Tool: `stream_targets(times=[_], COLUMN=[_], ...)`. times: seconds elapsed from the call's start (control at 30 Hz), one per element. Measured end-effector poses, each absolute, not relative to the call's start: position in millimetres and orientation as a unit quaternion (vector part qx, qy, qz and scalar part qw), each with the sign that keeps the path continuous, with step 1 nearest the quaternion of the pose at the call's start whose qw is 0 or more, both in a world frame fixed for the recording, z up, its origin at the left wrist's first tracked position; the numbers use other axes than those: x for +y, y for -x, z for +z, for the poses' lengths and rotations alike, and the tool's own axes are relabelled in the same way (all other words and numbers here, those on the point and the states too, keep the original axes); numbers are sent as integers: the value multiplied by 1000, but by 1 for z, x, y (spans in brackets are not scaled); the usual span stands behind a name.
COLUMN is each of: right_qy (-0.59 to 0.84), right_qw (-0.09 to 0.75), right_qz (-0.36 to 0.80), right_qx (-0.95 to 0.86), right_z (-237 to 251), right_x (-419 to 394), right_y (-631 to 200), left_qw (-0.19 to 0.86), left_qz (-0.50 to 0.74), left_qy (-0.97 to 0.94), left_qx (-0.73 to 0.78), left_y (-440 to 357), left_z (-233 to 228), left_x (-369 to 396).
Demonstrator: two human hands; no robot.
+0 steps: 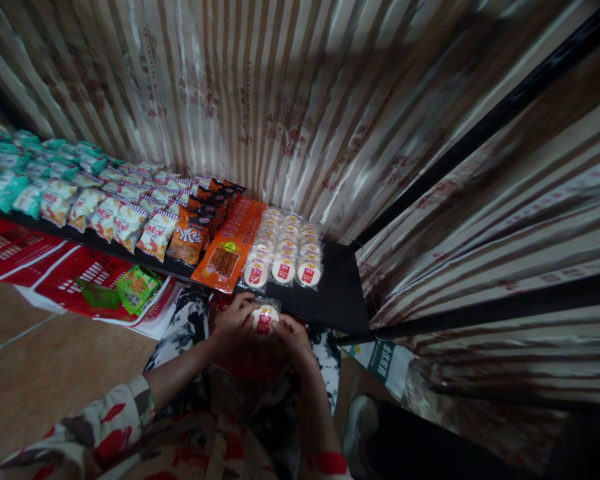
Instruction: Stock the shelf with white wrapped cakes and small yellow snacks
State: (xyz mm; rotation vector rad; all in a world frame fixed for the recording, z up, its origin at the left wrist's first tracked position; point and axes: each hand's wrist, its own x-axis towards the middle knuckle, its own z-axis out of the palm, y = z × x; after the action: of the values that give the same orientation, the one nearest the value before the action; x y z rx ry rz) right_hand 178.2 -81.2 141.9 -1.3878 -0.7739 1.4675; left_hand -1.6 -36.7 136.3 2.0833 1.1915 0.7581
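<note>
Between my two hands is a round white rice cracker pack (265, 321) in clear wrap with a red label. My left hand (236, 321) grips its left edge, and my right hand (291, 335) pinches the right edge. Just beyond, on a black shelf (337, 293), similar wrapped rice crackers (284, 268) lie in three overlapping rows. Left of them a flat orange snack packet (225, 257) with a window of brown sticks lies on the shelf. Both hands are in front of the shelf edge, above my lap.
Orange snack bags (187, 237), white snack bags (129, 223) and teal bags (10, 190) line the shelf leftward. Striped sheeting (240, 87) hangs behind it. A black pole (460, 147) slants at right. Below lie a red printed bag (95, 277) and a green packet (139, 289).
</note>
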Motion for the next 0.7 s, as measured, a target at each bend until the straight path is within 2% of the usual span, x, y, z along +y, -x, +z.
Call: stream_targets(times=[0.27, 0.47, 0.7], right_qy=[615, 618, 628], right_qw=[498, 550, 555], right_qz=[529, 499, 481], right_qx=[-306, -259, -258], right_z=[145, 141, 140], right_x=[-70, -56, -44], right_y=[-191, -200, -207], left_qw=[179, 160, 140], left_qz=[297, 284, 265], left_qy=[-836, -872, -883], left_qx=[425, 366, 361], left_y=[-17, -29, -42], left_z=[139, 143, 131], left_x=[-45, -39, -29])
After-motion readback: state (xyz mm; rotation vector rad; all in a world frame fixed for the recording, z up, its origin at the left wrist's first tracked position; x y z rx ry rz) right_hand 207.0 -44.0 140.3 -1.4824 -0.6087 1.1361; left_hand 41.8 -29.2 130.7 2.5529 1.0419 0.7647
